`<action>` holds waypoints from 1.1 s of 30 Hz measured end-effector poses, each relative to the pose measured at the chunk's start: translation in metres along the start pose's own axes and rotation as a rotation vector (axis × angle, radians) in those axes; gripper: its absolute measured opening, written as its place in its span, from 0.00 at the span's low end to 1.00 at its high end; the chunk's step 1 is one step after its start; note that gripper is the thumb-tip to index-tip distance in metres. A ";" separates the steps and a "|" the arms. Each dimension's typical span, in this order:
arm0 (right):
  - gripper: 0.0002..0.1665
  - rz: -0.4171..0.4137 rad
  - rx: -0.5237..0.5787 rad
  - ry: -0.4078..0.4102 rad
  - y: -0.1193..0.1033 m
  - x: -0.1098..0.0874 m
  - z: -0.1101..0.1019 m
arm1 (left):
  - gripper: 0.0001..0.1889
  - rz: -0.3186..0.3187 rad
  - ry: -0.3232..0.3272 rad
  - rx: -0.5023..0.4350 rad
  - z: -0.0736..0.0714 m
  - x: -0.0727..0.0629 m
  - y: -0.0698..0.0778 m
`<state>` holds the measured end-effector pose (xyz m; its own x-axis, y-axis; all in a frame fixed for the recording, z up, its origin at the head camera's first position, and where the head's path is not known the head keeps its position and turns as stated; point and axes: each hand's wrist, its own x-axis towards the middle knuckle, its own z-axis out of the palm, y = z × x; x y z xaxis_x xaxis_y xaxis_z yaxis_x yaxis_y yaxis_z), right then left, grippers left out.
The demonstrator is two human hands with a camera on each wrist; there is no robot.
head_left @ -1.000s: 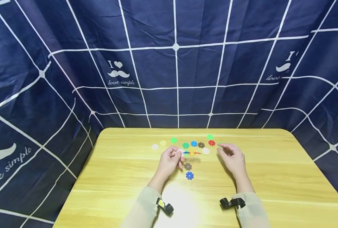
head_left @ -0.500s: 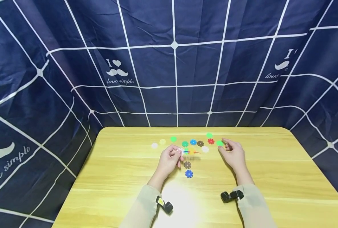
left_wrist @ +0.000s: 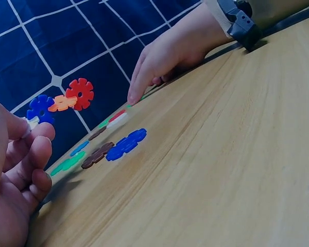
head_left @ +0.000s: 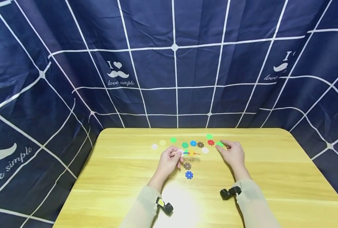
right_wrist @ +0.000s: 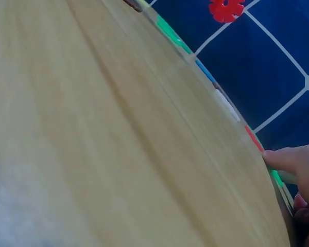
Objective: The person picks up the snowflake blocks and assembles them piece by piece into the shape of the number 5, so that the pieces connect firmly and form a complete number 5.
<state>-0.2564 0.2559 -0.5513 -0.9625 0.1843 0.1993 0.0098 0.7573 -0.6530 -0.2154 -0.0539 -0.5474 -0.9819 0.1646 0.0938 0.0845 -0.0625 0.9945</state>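
Note:
My left hand (head_left: 169,161) pinches a white snowflake disc (left_wrist: 32,123) between thumb and fingers, above the table. Joined to it in a row are a blue disc (left_wrist: 40,109), an orange disc (left_wrist: 63,103) and a red disc (left_wrist: 80,94) at the free end. In the right wrist view that red disc (right_wrist: 226,9) shows at the top. At the right of the loose discs, my right hand (head_left: 233,155) has thumb and index finger at opposite edges of a green snowflake disc (head_left: 220,144), low at the tabletop. Its other fingers are partly hidden.
Loose snowflake discs lie flat on the wooden table (head_left: 114,177): a red disc (head_left: 210,142), a white disc (head_left: 205,150), a brown disc (head_left: 187,166), a dark blue disc (head_left: 189,175) and several others. A dark blue curtain (head_left: 151,69) with white lines hangs behind the table.
My right hand has uncovered the green disc, and its thumb and index finger have drawn closer around it. My left hand holds the joined discs in nearly the same place.

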 end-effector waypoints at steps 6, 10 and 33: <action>0.28 0.025 0.013 -0.009 0.002 -0.002 0.000 | 0.05 0.006 -0.004 -0.001 0.001 -0.001 0.000; 0.27 0.044 0.061 -0.007 0.000 -0.003 0.001 | 0.05 0.009 0.004 0.002 0.000 -0.002 -0.001; 0.21 0.193 0.449 0.034 -0.007 -0.028 -0.010 | 0.05 -0.002 0.002 -0.004 -0.002 -0.001 -0.001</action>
<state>-0.2264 0.2521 -0.5449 -0.9452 0.3205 0.0625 0.0619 0.3636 -0.9295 -0.2146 -0.0556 -0.5489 -0.9825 0.1625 0.0915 0.0817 -0.0659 0.9945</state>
